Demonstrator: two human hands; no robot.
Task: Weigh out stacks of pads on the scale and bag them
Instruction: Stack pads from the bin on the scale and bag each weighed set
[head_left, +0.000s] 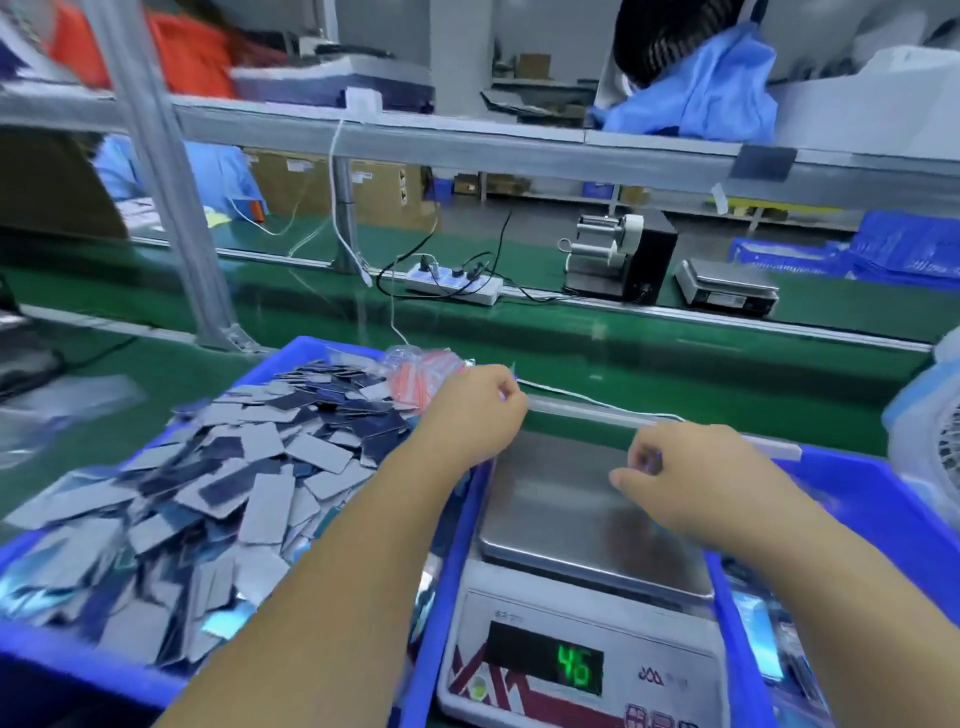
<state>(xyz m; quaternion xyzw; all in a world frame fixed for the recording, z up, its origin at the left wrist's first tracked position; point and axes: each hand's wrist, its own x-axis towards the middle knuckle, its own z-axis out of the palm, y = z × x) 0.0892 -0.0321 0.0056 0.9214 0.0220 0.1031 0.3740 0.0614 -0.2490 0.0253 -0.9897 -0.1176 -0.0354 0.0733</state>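
Pads (208, 488) are lying heaped in the left blue bin (62, 660). Both hands, left hand (475, 410) and right hand (691, 478), are hovering with fingers curled over the scale (582, 525), which is reading 46; whether they are pinching anything is unclear.

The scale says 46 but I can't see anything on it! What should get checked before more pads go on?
1. Scale switched on: ok, green digits are lit.
2. Steel platter free of pads: ok, none visible.
3. Readout at zero: not ok, it shows 46.
4. Nothing pressing the platter: cannot tell; both hands hover near it.
5. Pads within reach: ok, heaped in the blue bin on the left.
6. Bag ready: cannot tell; left hand and right hand pinch something clear and blurred.
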